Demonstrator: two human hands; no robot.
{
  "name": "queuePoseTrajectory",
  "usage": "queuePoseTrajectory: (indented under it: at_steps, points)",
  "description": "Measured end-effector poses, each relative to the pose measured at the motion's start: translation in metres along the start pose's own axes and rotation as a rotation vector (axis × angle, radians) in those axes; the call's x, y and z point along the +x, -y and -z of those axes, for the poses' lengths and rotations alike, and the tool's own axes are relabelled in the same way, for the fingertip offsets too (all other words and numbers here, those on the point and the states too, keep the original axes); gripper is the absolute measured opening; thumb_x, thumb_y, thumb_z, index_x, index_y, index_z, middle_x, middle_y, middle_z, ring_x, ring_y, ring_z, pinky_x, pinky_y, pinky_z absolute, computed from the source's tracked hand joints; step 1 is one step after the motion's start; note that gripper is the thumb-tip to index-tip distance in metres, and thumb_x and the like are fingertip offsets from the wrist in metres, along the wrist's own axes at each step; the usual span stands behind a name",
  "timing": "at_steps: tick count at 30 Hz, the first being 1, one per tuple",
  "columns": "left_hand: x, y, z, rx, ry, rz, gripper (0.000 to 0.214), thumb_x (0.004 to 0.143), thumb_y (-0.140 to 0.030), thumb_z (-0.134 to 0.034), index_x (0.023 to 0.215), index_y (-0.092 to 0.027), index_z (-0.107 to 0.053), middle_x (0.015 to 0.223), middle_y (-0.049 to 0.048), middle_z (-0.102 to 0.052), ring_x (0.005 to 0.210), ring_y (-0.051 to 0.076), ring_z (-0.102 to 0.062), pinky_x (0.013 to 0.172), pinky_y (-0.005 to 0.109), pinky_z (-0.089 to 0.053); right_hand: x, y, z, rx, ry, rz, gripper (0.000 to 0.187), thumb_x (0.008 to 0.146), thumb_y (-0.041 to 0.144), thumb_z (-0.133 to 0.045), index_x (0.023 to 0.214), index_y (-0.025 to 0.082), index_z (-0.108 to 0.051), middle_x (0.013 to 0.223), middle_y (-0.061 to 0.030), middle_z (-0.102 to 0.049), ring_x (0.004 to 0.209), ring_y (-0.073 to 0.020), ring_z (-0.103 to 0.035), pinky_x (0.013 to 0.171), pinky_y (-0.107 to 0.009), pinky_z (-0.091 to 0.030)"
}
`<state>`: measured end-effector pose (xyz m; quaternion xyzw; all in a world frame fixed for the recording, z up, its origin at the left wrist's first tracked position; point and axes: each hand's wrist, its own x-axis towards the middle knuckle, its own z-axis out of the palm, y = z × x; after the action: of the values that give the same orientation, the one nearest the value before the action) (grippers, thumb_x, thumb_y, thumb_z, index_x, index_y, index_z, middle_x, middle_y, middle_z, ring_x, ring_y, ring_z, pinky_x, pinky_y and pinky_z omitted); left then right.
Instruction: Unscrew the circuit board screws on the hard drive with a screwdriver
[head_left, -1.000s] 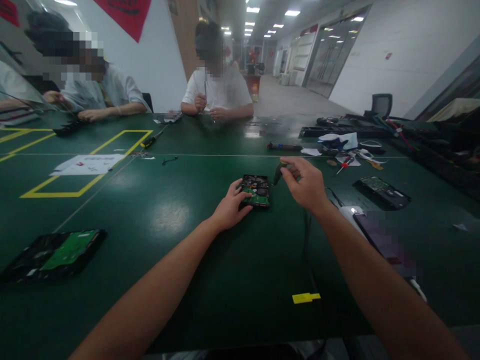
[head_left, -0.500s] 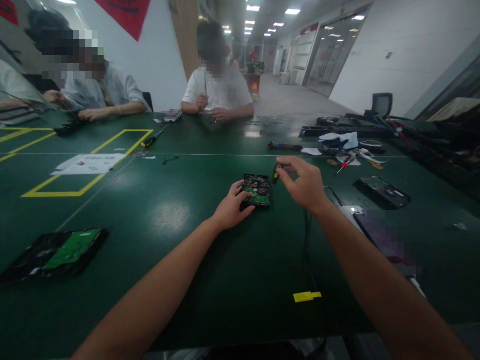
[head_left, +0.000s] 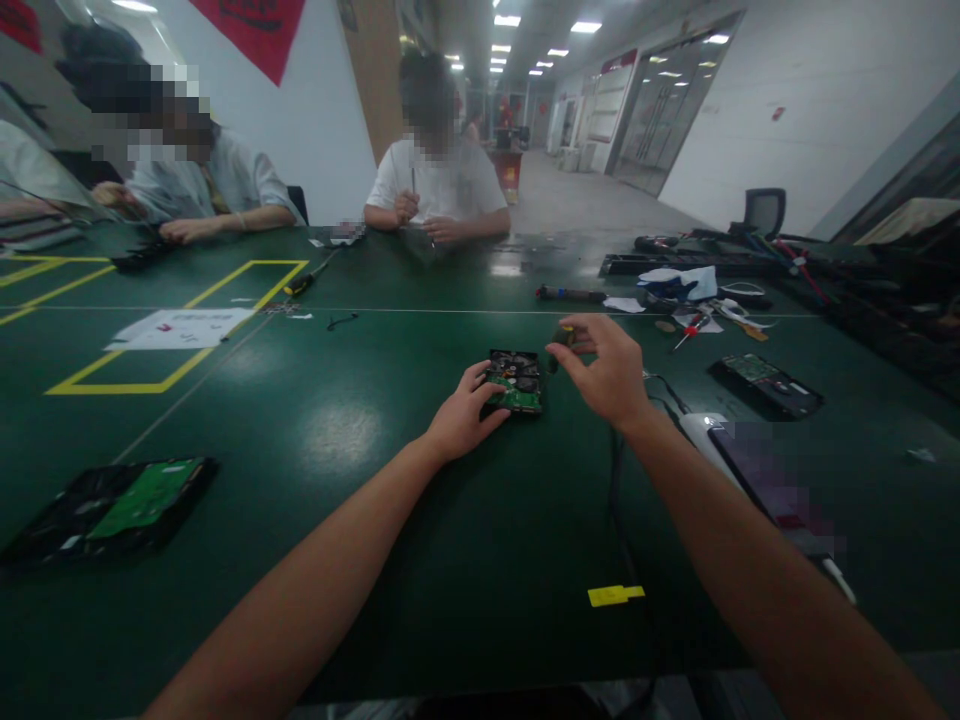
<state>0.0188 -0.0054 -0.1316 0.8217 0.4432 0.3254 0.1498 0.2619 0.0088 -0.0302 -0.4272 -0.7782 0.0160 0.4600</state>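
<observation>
A small hard drive [head_left: 516, 381] with its green circuit board up lies on the green table [head_left: 360, 440] in front of me. My left hand [head_left: 463, 414] rests against its left edge, fingers curled on it. My right hand [head_left: 604, 370] hovers just right of the drive and pinches the dark handle of a screwdriver [head_left: 559, 345] with a yellow mark, held upright beside the drive's far right corner.
Another hard drive [head_left: 112, 510] lies at the near left, a third [head_left: 765, 385] at the right among tools and cables [head_left: 697, 300]. A yellow tag [head_left: 615, 595] lies near me. Two people sit across the table. A dark cable [head_left: 619, 480] runs under my right arm.
My right hand has turned the screwdriver slightly and shifted a little toward the drive. The left hand and the drive have stayed put.
</observation>
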Motion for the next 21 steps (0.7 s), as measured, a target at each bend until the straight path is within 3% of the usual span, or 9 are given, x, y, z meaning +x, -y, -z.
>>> queuePoseTrajectory:
  at_steps: [7,13,21]
  points:
    - [0.001,0.002,-0.002,0.004,-0.02,-0.022,0.038,0.089,-0.039,-0.064,0.124,-0.023,-0.061,0.154,0.0119,-0.035,0.133,0.03,-0.051,0.11,0.05,-0.046,-0.004,0.0,0.003,0.066,0.029,0.068,0.028,0.09,0.025,-0.062,0.118,0.024,-0.062,0.123,-0.0094,-0.063,0.108,-0.0269,-0.064,0.081,-0.043,-0.062]
    - [0.001,0.003,-0.002,0.026,-0.023,-0.029,0.038,0.089,-0.039,-0.064,0.124,-0.023,-0.062,0.151,0.0112,-0.04,0.138,0.03,-0.045,0.111,0.051,-0.045,-0.007,0.002,0.002,0.068,0.092,0.033,0.038,0.089,0.023,-0.061,0.127,0.025,-0.058,0.118,-0.0085,-0.066,0.097,-0.0243,-0.068,0.083,-0.044,-0.062]
    - [0.001,0.0,0.001,0.026,-0.037,-0.024,0.034,0.088,-0.038,-0.066,0.119,-0.022,-0.062,0.145,0.0102,-0.048,0.13,0.028,-0.053,0.108,0.048,-0.047,-0.011,0.0,-0.002,0.102,0.095,-0.012,0.041,0.091,0.025,-0.058,0.132,0.024,-0.053,0.125,-0.0105,-0.063,0.102,-0.0253,-0.067,0.085,-0.044,-0.061]
